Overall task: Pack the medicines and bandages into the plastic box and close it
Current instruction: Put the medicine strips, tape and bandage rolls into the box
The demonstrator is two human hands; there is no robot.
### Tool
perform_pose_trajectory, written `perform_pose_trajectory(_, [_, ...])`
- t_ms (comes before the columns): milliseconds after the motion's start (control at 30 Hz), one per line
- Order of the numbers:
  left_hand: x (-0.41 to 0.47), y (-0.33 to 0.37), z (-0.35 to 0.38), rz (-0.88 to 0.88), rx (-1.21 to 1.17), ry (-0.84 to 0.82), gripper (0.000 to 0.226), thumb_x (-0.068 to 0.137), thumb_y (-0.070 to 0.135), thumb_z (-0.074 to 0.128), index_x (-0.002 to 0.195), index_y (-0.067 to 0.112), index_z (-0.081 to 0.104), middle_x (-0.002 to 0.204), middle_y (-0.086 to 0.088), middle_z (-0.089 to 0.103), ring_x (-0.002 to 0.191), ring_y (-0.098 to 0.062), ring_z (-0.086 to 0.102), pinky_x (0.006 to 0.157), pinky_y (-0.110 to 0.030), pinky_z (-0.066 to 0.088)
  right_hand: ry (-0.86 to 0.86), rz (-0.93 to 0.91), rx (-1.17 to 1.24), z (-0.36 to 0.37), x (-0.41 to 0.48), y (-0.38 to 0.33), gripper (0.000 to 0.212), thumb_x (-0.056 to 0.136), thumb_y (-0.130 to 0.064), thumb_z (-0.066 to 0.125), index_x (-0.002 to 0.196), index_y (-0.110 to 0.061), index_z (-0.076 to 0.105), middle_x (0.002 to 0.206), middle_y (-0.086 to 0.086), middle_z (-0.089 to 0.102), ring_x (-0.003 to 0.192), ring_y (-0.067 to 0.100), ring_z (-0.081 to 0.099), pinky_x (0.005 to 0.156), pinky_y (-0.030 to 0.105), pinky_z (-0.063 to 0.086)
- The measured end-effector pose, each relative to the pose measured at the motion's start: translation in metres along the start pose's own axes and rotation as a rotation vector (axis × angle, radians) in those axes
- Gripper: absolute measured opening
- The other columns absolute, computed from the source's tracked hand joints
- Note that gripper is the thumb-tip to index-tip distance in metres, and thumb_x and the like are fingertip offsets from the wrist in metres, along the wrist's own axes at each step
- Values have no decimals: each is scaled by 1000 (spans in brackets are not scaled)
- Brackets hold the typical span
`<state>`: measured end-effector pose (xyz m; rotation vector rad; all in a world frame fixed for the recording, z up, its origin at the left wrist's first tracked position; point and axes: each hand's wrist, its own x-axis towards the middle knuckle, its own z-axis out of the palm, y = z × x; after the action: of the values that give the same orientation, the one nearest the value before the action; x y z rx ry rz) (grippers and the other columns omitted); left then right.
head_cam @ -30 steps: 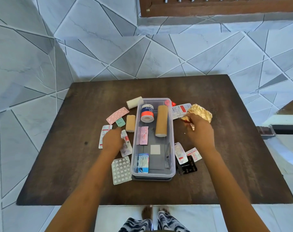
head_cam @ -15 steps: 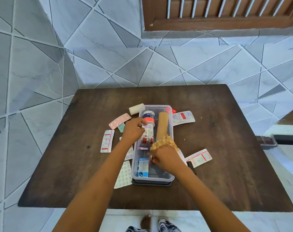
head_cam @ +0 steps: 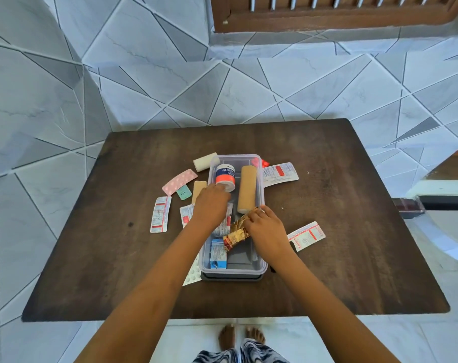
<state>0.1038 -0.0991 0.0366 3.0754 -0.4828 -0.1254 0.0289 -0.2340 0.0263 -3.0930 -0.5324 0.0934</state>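
Observation:
A clear plastic box (head_cam: 233,269) stands open mid-table on a grey lid (head_cam: 232,278). Inside lie an adhesive tape roll (head_cam: 225,176), a long tan bandage roll (head_cam: 247,188) and a blue medicine carton (head_cam: 218,254). My left hand (head_cam: 211,206) reaches over the box's left wall, closed on a white-and-red medicine strip (head_cam: 226,221) inside. My right hand (head_cam: 267,229) holds a crumpled gold foil pack (head_cam: 235,234) low inside the box. Outside on the left are a white bandage roll (head_cam: 205,161), a pink blister strip (head_cam: 179,181) and a short tan roll (head_cam: 198,189).
More strips lie on the dark wooden table (head_cam: 353,258): left (head_cam: 160,214), right rear (head_cam: 280,174), right front (head_cam: 306,235). A white pill blister (head_cam: 192,275) pokes out under my left arm. A small green packet (head_cam: 183,192) and a red item (head_cam: 259,162) sit nearby.
Both hands brought their items from the table into the box. The gold foil pack has dropped lower into the box, and the left hand's strip now lies along the box floor.

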Motion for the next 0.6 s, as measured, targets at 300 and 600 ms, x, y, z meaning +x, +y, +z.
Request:
perform_pose_trajectory(300, [-19,-1,17,73,243,-180,26,90,31,57,111,22,68,122,-9,62,123,-26,45,108,-42,23,-306,-99,-60,-9,5,0,36,90,-29,54,122,-12,56,131,11,58,127,27,46,117,43,27])
perform_pose_trajectory(600, [-17,1,26,53,236,-100,26,94,26,49,111,18,67,113,-8,68,122,-24,47,109,-44,21,-381,-52,-149,-12,5,-13,21,92,-9,46,83,-7,65,85,7,69,106,24,62,122,39,6])
